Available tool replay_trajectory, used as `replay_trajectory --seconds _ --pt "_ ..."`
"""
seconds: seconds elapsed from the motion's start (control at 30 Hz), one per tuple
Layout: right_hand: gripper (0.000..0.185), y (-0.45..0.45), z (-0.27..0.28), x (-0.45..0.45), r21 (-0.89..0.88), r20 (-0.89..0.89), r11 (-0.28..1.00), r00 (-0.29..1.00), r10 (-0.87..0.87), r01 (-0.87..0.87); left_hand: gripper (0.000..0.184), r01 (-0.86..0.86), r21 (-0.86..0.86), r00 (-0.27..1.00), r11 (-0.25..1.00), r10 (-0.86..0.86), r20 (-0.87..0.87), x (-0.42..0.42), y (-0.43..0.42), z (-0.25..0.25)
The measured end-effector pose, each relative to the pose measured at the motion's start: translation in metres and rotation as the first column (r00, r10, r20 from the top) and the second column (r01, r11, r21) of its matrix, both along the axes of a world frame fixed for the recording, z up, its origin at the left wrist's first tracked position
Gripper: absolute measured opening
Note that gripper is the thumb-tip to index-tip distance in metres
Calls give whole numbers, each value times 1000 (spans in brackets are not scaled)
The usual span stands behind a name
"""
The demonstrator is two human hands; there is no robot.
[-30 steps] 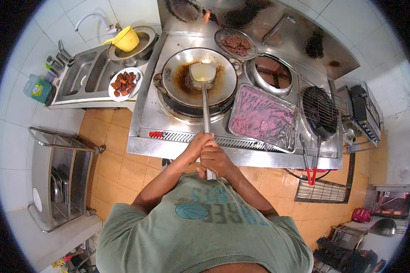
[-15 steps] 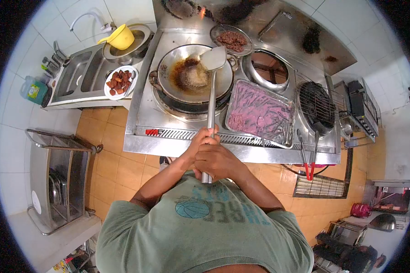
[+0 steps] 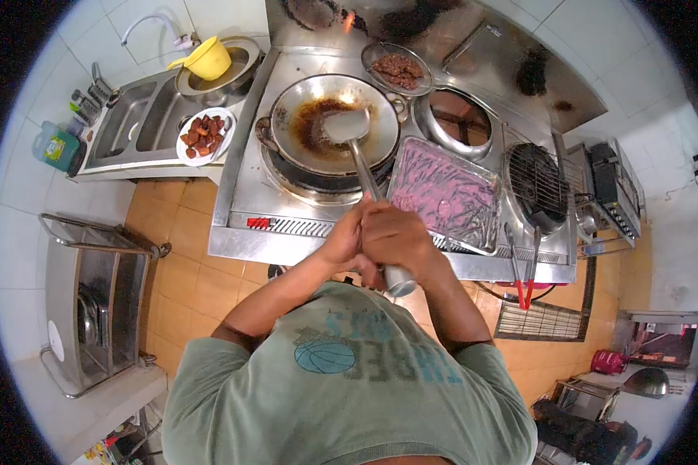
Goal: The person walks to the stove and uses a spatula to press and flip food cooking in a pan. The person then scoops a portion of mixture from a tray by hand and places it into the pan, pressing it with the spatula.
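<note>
Both my hands are closed round the handle of a long metal spatula. My left hand and my right hand sit close together, partly overlapping, just past the stove's front edge. The handle's thick end sticks out below them. The spatula's flat blade lies inside a wok, over brown-stained oil at its middle. Right of the wok, a metal tray holds dark strips under a pinkish layer. Behind the wok is a strainer with reddish-brown pieces.
A white plate of brown chunks sits by the sink, below a yellow dipper. Red-handled tongs overhang the stove's front edge. Farther right are a round pot and a wire rack.
The spatula's blade has come down from the wok's right rim to its middle, and the handle now slants, its lower end swung right. My hands have shifted slightly up and right with it.
</note>
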State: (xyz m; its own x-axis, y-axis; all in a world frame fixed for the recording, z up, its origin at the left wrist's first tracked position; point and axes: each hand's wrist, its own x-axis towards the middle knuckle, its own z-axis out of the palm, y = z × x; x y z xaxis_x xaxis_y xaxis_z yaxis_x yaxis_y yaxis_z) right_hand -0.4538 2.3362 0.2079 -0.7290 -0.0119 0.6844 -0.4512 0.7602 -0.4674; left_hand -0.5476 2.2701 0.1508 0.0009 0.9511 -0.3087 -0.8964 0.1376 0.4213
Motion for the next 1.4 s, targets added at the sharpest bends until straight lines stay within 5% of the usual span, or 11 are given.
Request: replay_trajectory --seconds 0.03,0.1,0.27,0.3,0.63,1.0,1.03,1.07,1.17,1.27,1.4 --pt "13 1 6 2 -56 -28 998 999 -21 20 48 10 -168 995 986 6 97 2 4 11" --pt "23 1 17 1 -169 -87 982 991 -97 82 50 75 45 947 996 -57 -317 -2 -6 12" --pt "16 25 38 2 -291 83 929 974 -212 227 48 280 292 954 915 -229 -194 -8 10 -6" --pt "19 27 34 -5 -311 -59 904 944 -325 292 51 218 127 964 968 -194 -181 -4 10 19" --pt "19 44 -7 2 -340 17 929 988 -152 148 29 217 370 965 903 -256 58 -14 36 -21" --pt "19 19 -59 27 -194 133 933 950 -282 304 28 142 -171 952 975 -182 -245 -4 37 -63" --pt "41 13 -59 40 -92 248 888 875 -417 450 27 192 -137 927 972 -225 -300 -8 34 -68" --pt "45 10 -73 52 -355 343 797 861 -375 489 27 198 -166 908 966 -244 -340 -7 33 -71" --pt "56 11 -110 86 -842 524 108 849 -71 528 27 288 -216 842 933 -354 -407 -10 32 -75" --pt "53 11 -118 97 -865 97 -473 980 175 170 33 373 -305 743 876 -479 -466 -15 34 -92" --pt "46 -6 -119 73 -870 174 -413 951 257 271 43 365 -317 461 876 -465 -756 -10 36 -110"
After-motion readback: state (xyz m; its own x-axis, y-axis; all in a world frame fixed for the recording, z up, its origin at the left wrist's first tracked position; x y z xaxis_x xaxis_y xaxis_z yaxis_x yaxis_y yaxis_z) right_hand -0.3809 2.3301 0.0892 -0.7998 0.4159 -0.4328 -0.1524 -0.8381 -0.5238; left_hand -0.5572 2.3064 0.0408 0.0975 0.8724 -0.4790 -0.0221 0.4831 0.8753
